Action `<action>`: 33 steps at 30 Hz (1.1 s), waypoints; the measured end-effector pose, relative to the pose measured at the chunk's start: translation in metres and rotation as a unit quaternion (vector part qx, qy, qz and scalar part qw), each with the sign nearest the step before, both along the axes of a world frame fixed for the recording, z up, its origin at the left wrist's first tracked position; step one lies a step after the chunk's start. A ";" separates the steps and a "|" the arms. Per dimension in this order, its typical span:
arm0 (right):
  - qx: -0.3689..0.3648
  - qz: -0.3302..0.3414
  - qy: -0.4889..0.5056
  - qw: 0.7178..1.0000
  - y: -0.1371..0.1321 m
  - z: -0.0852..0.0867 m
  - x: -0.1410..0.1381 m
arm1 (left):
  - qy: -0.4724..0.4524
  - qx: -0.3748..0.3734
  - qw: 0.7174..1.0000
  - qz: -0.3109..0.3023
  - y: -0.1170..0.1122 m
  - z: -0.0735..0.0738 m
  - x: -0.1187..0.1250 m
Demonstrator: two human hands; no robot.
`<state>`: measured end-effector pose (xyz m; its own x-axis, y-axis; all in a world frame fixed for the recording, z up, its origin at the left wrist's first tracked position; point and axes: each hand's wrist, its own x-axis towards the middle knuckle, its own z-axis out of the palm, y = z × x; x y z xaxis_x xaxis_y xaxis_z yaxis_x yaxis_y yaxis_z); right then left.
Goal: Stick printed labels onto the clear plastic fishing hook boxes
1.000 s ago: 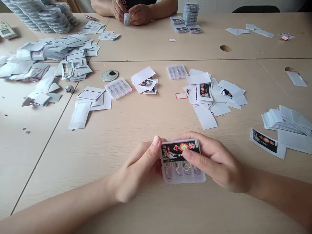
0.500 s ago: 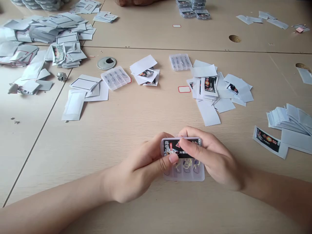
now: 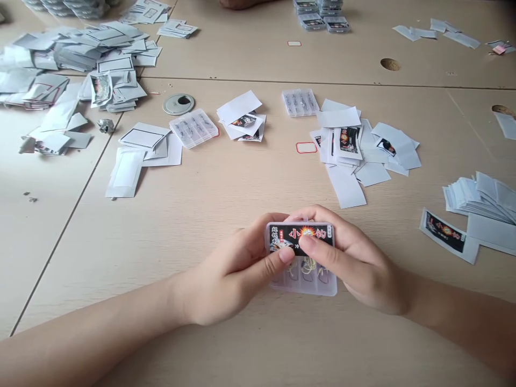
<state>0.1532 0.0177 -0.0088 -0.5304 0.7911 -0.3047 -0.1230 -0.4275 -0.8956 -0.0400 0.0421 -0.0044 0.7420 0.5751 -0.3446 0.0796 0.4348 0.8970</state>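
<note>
My left hand (image 3: 229,279) and right hand (image 3: 357,263) both pinch a clear plastic box (image 3: 302,285) in front of me, between my forearms and over the surface (image 3: 169,252). Each grip is pressed together on the box. My left thumb (image 3: 285,255) sits low on a black label (image 3: 300,238) across the box's upper half, and my right thumb (image 3: 307,243) presses on the same label just beside it. My right fingers (image 3: 318,214) curl over the far edge. I cannot tell whether the box touches the surface. Below the label, hooks (image 3: 308,271) with yellow line show through the plastic.

Ahead of me lie two more clear boxes (image 3: 194,128) (image 3: 300,102), a metal disc (image 3: 178,104) and scattered white sheets (image 3: 345,185). A big heap of packets (image 3: 80,64) spreads to the far left, and a fanned stack (image 3: 479,196) sits to my right beside a loose printed strip (image 3: 447,236). At the far edge, a co-worker's hand (image 3: 242,3) shows just beside stacked boxes (image 3: 320,13).
</note>
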 end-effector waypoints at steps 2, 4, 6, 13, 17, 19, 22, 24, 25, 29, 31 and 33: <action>0.015 -0.003 0.012 1.000 -0.002 -0.002 -0.001 | -0.009 0.023 1.000 0.005 -0.002 -0.003 0.001; 0.028 -0.011 0.016 0.999 -0.005 -0.003 0.000 | -0.021 0.023 0.999 0.013 -0.002 -0.004 0.001; 0.044 -0.028 0.003 0.999 -0.007 -0.004 0.001 | -0.016 0.024 0.999 0.015 -0.002 -0.003 0.002; 0.016 -0.003 -0.022 1.000 -0.011 -0.004 0.004 | 0.109 0.068 0.991 0.033 0.002 0.001 -0.001; 0.014 0.019 -0.015 1.000 -0.013 -0.002 0.003 | 0.090 0.031 0.995 0.038 0.001 0.002 -0.004; 0.021 0.030 -0.023 0.999 -0.012 0.000 0.004 | 0.080 0.033 0.995 0.050 0.001 0.002 -0.006; 0.023 0.056 -0.056 0.997 -0.011 0.003 0.004 | 0.075 0.059 0.995 0.037 0.002 0.003 -0.006; 0.020 0.057 -0.065 0.996 -0.011 0.004 0.003 | 0.083 0.070 0.994 0.022 0.003 0.003 -0.005; 0.020 0.048 -0.061 0.997 -0.012 0.003 0.003 | 0.089 0.071 0.993 0.021 0.002 0.004 -0.004; 0.016 0.027 -0.028 0.999 -0.014 0.002 0.001 | 0.091 0.058 0.993 0.046 0.000 0.005 -0.001; 0.005 0.037 -0.022 0.999 -0.014 0.001 0.001 | 0.081 0.054 0.993 0.063 -0.001 0.004 -0.001; -0.003 0.036 -0.028 0.999 -0.013 0.000 0.003 | 0.086 0.053 0.994 0.048 0.000 0.004 -0.002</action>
<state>0.1561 0.0049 -0.0091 -0.5682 0.7494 -0.3400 -0.0406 -0.4381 -0.8980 -0.0417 0.0420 -0.0008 0.6172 0.6801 -0.3957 0.1980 0.3525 0.9146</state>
